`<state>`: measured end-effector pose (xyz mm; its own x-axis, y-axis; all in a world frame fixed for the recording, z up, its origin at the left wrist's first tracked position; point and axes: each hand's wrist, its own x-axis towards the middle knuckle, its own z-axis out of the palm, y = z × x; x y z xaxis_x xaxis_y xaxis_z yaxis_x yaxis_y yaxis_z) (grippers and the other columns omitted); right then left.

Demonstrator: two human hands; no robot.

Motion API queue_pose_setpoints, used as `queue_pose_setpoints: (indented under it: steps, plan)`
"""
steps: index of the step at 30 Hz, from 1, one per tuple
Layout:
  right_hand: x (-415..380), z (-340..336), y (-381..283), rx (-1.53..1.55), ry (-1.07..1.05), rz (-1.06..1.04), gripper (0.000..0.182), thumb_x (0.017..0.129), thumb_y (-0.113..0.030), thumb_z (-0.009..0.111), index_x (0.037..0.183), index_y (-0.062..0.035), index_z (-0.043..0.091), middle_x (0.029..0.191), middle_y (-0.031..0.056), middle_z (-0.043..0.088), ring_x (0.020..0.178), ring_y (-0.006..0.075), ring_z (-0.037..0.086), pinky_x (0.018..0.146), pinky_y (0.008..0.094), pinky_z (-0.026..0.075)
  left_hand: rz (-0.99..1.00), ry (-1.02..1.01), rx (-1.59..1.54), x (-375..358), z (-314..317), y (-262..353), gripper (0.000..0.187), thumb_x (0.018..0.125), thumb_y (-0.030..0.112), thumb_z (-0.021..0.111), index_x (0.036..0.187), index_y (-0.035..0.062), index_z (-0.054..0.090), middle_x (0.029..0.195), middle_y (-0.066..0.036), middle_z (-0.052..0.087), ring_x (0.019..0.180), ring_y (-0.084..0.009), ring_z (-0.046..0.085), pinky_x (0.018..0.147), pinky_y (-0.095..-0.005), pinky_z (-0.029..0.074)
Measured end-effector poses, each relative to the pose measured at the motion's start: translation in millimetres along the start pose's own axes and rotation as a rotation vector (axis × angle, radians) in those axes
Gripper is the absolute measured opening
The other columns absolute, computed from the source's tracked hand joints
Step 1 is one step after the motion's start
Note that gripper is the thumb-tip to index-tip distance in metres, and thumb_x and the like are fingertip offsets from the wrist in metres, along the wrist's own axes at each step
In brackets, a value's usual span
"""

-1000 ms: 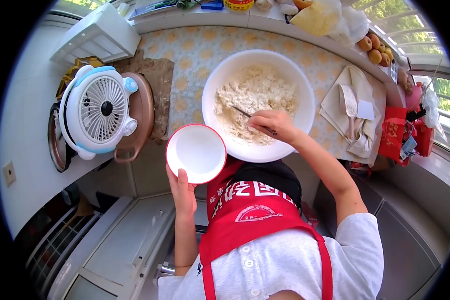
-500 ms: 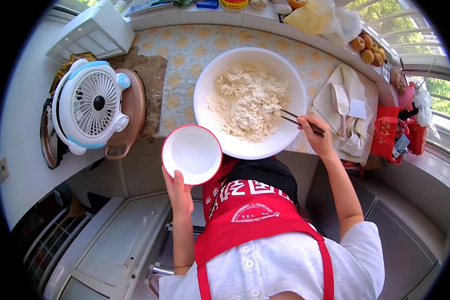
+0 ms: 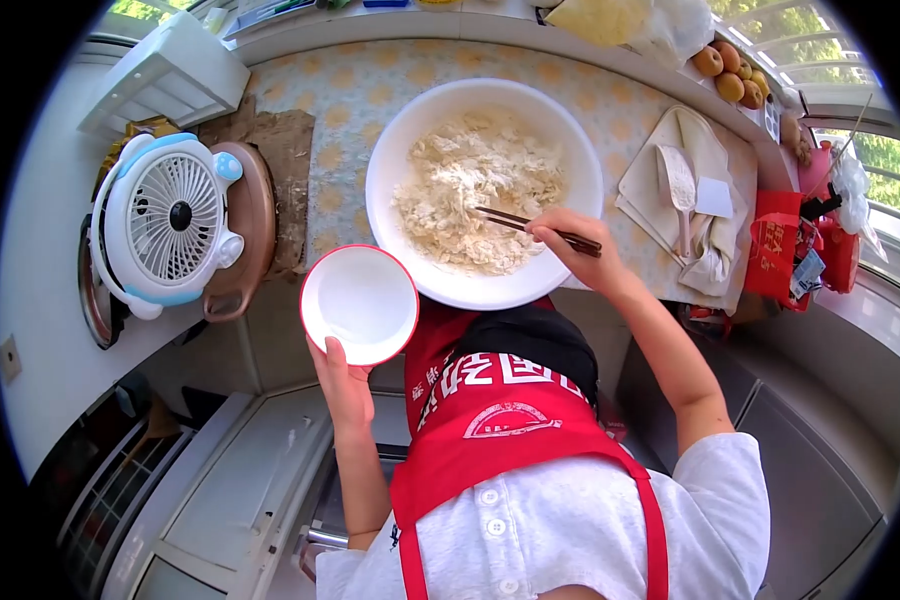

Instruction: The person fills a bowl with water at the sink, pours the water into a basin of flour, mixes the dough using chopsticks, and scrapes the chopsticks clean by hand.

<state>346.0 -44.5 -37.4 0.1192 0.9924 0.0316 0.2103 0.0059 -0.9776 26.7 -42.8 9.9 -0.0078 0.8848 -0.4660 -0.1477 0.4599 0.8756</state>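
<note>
My right hand (image 3: 576,246) grips a pair of dark chopsticks (image 3: 510,219), their tips in the shaggy flour dough (image 3: 460,190). The dough lies in a large white basin (image 3: 583,165) at the counter's front edge. My left hand (image 3: 346,388) holds a small white bowl (image 3: 358,305) with a red rim, thumb on its outer side near the rim. The bowl is tilted so that its inside shows, and it looks to have nothing in it. It hangs in front of the counter, at the basin's lower left.
A white fan (image 3: 177,215) stands at the left by a copper-coloured lid (image 3: 255,225). To the right, a flour scoop (image 3: 679,190) rests on a folded cloth (image 3: 715,262). Beyond are a red bag (image 3: 773,245) and several brown fruits (image 3: 730,87) on the sill.
My right hand has moved left, carrying the chopsticks from the dough's right side to its middle. The view has shifted slightly; the small bowl stays in my left hand.
</note>
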Motion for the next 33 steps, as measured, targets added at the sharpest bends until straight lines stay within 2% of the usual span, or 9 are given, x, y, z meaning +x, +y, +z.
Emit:
queue_pose_setpoints:
  steps: [2,3,6,12,16,21,26,30,33]
  plan:
    - [-2,-29,-24,-0.351,-0.259,-0.125,0.008,0.082,-0.009,0.059,0.087,-0.0038,0.063,0.077,0.0069,0.061,0.065,0.0197,0.060,0.058,0.0265,0.046,0.001,0.001,-0.012,2,2,0,0.062,0.089,0.044,0.044,0.134,0.0072,0.021,0.126,-0.013,0.039,0.107,-0.0233,0.050,0.076,-0.0340,0.051]
    - [-5,-39,-29,-0.400,-0.322,-0.087,0.008,0.081,-0.011,0.060,0.085,-0.0062,0.064,0.078,0.0069,0.061,0.065,0.0239,0.059,0.058,0.0285,0.047,-0.002,-0.012,-0.005,3,3,-1,0.062,0.089,0.044,0.044,0.134,0.0072,0.021,0.126,-0.013,0.039,0.108,-0.0234,0.050,0.076,-0.0340,0.051]
    - [-22,-33,-11,-0.525,-0.383,-0.058,0.008,0.080,-0.013,0.060,0.083,-0.0066,0.063,0.079,0.0074,0.062,0.067,0.0244,0.060,0.058,0.0309,0.048,-0.003,-0.016,-0.001,2,2,-3,0.062,0.089,0.044,0.043,0.134,0.0073,0.021,0.127,-0.013,0.039,0.108,-0.0237,0.050,0.077,-0.0347,0.051]
    - [-42,30,-5,-0.426,-0.240,-0.222,0.005,0.079,-0.011,0.060,0.080,-0.0065,0.059,0.072,0.0074,0.058,0.063,0.0248,0.058,0.054,0.0333,0.046,0.001,-0.013,-0.014,-5,5,-7,0.062,0.090,0.042,0.043,0.136,0.0077,0.019,0.128,-0.013,0.038,0.110,-0.0245,0.049,0.080,-0.0368,0.050]
    - [-58,36,-24,-0.447,-0.316,-0.296,0.007,0.077,-0.007,0.062,0.084,-0.0071,0.059,0.078,0.0054,0.060,0.065,0.0222,0.060,0.056,0.0303,0.048,-0.036,-0.025,-0.010,-6,9,-9,0.061,0.091,0.041,0.043,0.136,0.0082,0.018,0.129,-0.013,0.037,0.111,-0.0241,0.048,0.081,-0.0366,0.049]
    - [-80,-15,-6,-0.528,-0.268,-0.189,0.005,0.080,-0.010,0.060,0.084,-0.0076,0.060,0.077,0.0068,0.059,0.063,0.0240,0.059,0.054,0.0317,0.047,-0.031,-0.043,-0.043,-7,19,-12,0.057,0.091,0.037,0.044,0.133,0.0079,0.021,0.126,-0.012,0.039,0.108,-0.0219,0.050,0.080,-0.0341,0.050]
    - [-27,-83,6,-0.614,-0.102,-0.171,0.006,0.080,-0.008,0.060,0.086,-0.0052,0.062,0.076,0.0068,0.059,0.055,0.0210,0.056,0.050,0.0286,0.044,-0.036,-0.056,-0.063,-9,26,-16,0.051,0.091,0.034,0.045,0.130,0.0074,0.025,0.123,-0.011,0.042,0.106,-0.0196,0.052,0.078,-0.0317,0.050]
    - [-36,-74,-12,-0.621,-0.100,-0.061,0.006,0.081,-0.007,0.060,0.085,-0.0052,0.062,0.073,0.0063,0.056,0.050,0.0176,0.053,0.047,0.0279,0.041,-0.043,-0.063,-0.056,-10,29,-20,0.051,0.092,0.033,0.044,0.131,0.0076,0.025,0.123,-0.011,0.042,0.105,-0.0196,0.052,0.078,-0.0317,0.050]
    - [-78,-45,-3,-0.427,-0.062,0.048,0.005,0.081,-0.006,0.059,0.085,-0.0044,0.062,0.074,0.0065,0.056,0.052,0.0153,0.052,0.048,0.0260,0.040,-0.052,-0.075,-0.056,-7,32,-24,0.051,0.091,0.034,0.044,0.131,0.0076,0.024,0.123,-0.011,0.042,0.105,-0.0197,0.052,0.077,-0.0317,0.051]
